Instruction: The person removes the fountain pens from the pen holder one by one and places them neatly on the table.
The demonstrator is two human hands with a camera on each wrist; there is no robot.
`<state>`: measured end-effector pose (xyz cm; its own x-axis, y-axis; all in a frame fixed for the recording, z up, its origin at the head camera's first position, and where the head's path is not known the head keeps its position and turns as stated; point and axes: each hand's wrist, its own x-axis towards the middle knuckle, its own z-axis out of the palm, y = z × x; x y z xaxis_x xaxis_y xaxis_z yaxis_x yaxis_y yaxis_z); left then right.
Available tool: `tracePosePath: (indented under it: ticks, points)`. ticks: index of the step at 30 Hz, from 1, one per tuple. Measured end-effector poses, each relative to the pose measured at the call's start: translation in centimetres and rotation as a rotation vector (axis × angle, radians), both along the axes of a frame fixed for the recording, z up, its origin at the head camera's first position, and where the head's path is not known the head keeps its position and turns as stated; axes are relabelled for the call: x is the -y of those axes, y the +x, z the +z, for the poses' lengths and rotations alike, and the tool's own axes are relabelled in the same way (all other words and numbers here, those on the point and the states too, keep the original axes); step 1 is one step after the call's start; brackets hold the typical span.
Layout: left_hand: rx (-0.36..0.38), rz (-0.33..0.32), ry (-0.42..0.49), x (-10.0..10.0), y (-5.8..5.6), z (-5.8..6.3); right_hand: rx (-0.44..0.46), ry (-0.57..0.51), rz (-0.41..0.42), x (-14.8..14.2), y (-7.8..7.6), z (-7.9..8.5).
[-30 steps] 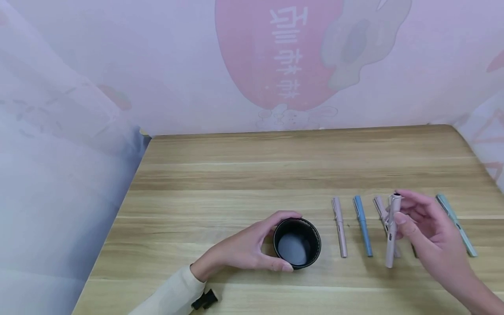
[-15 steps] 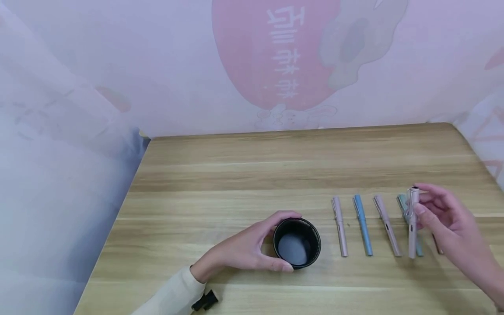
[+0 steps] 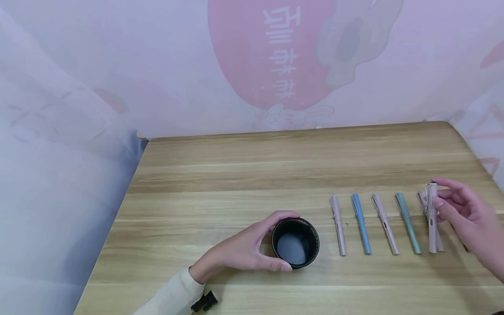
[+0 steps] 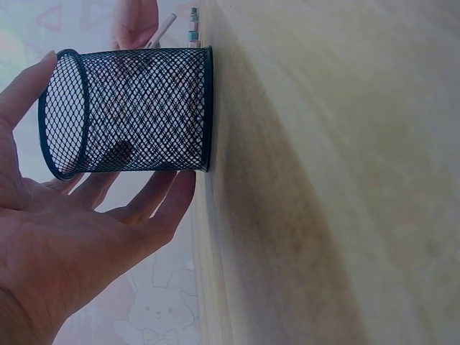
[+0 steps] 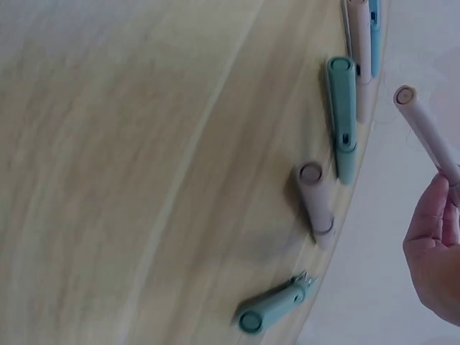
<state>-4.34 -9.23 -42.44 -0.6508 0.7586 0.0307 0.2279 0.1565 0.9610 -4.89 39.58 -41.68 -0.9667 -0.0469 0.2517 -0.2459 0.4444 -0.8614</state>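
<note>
A black mesh pen cup (image 3: 313, 245) stands upright on the wooden table, its mouth facing up. My left hand (image 3: 252, 249) is curled round its left side, thumb and fingers on opposite sides of the mesh (image 4: 144, 108). Over at the right, my right hand (image 3: 464, 214) pinches a pale pink pen (image 3: 432, 218) between thumb and fingers, upright with its clip end up. This pen is raised above the tabletop, partly covering another pale pen (image 3: 439, 243) lying there. In the right wrist view the held pen (image 5: 428, 133) appears apart from the table.
Right of the cup lie a lilac pen (image 3: 338, 227), a blue pen (image 3: 361, 225), a pinkish pen (image 3: 386, 225) and a green pen (image 3: 408, 225), spaced in a row. Another green pen (image 5: 277, 307) shows in the right wrist view. A printed curtain (image 3: 177, 78) hangs behind the table.
My right hand has moved to the right with the pen, passing over the row and uncovering the pinkish and green pens. The left hand and cup have stayed in place.
</note>
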Motion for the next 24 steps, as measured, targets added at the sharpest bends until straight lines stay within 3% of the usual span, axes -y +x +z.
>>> tracePosePath:
  ticks: [6,15,24]
  points:
    - [0.015,0.016,-0.008,0.0,0.0,-0.1,0.031,-0.014,-0.042,-1.8,-0.6,-0.5]
    - [0.009,0.006,-0.005,0.0,-0.1,-0.2,0.045,-0.176,-0.041,-4.1,-1.2,-1.2]
    - [0.024,0.012,-0.009,0.1,0.1,-0.2,0.004,-0.155,-0.035,-6.3,-2.2,-2.2]
